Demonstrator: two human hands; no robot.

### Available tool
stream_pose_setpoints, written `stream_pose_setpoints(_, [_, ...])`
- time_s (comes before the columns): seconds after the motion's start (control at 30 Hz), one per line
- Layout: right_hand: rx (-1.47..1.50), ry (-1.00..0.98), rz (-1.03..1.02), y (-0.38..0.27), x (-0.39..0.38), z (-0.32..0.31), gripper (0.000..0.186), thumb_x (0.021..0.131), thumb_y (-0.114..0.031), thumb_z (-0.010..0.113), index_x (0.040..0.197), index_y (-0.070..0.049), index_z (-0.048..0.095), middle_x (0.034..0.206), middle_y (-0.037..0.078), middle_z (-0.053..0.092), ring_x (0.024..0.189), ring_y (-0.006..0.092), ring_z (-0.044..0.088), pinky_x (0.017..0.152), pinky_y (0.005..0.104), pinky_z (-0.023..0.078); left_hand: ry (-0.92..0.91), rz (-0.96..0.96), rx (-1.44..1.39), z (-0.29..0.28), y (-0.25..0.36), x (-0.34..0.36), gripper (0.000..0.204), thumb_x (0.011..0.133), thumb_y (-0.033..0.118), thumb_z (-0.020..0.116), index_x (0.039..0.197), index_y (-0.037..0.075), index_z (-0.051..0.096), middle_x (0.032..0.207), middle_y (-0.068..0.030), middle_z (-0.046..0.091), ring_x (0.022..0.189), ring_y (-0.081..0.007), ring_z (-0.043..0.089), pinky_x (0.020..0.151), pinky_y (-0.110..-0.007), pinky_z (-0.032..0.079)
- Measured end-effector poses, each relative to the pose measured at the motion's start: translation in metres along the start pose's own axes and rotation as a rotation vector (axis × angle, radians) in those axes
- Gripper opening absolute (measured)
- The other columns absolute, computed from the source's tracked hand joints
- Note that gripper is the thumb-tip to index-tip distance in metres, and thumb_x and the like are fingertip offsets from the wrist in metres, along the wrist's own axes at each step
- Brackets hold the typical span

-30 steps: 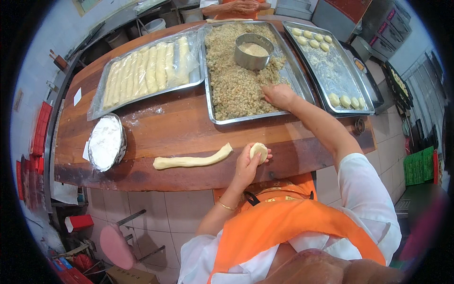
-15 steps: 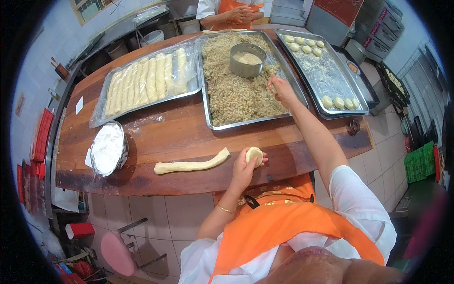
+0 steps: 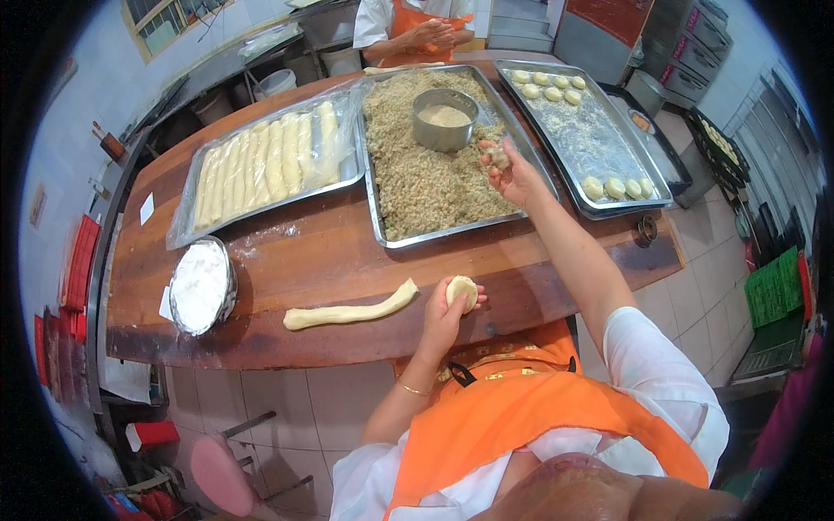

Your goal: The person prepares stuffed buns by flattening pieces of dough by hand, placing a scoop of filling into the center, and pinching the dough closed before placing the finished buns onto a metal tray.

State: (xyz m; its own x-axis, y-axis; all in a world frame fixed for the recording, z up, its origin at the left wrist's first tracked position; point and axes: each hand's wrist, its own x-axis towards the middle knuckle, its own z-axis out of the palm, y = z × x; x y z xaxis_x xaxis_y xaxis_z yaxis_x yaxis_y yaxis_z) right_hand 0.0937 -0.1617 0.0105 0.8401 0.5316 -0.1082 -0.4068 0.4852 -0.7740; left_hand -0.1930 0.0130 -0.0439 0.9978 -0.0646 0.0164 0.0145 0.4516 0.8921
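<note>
A round, flattened piece of dough [image 3: 461, 293] rests in my left hand [image 3: 442, 314], thumb over it, above the table's near edge. Over the right side of a metal tray [image 3: 405, 239] heaped with crumbly filling, my right hand [image 3: 516, 178] holds a clump of filling [image 3: 497, 157] in its curled fingers. A round metal ring [image 3: 445, 137] containing a paler, tan crumbly stuff stands in the filling [image 3: 426, 193]. Left of my left hand, a long dough rope [image 3: 352, 313] lies on the wooden table [image 3: 261, 334].
Dough strips [image 3: 269, 156] lie under plastic on a tray at left, behind a bowl of white flour [image 3: 200, 285]. A floured tray [image 3: 595, 135] at right bears several dough rounds [image 3: 615, 187]. A small ring cutter [image 3: 647, 228] sits near it. Across the table stands another person [image 3: 426, 33].
My right hand has lifted slightly and turned, so a clump of filling now shows in its fingers. The left hand still holds the dough round. The whole view has shifted a little.
</note>
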Motion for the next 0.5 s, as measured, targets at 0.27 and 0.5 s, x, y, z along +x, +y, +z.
stream_pose_setpoints(0.27, [0.213,0.296,-0.077,0.004,0.005,0.023,0.042,0.103,-0.052,0.047,0.093,-0.012,0.053,0.073,0.0,0.053,0.055,0.0083,0.045,0.044,0.0234,0.032,-0.003,0.005,0.01,0.002,0.006,-0.001,0.025,0.101,0.01,0.048,0.124,-0.001,0.045,0.117,-0.0197,0.065,0.104,-0.0265,0.068,0.088,-0.035,0.056])
stream_pose_setpoints(0.5, [-0.064,0.353,-0.111,0.008,0.001,0.029,0.047,0.101,-0.053,0.051,0.073,-0.016,0.043,0.055,-0.003,0.039,0.039,0.0088,0.028,0.037,0.0245,0.019,0.026,0.002,0.004,0.001,0.007,-0.004,0.025,0.101,0.01,0.048,0.124,-0.001,0.046,0.116,-0.0194,0.065,0.103,-0.0255,0.068,0.089,-0.035,0.056])
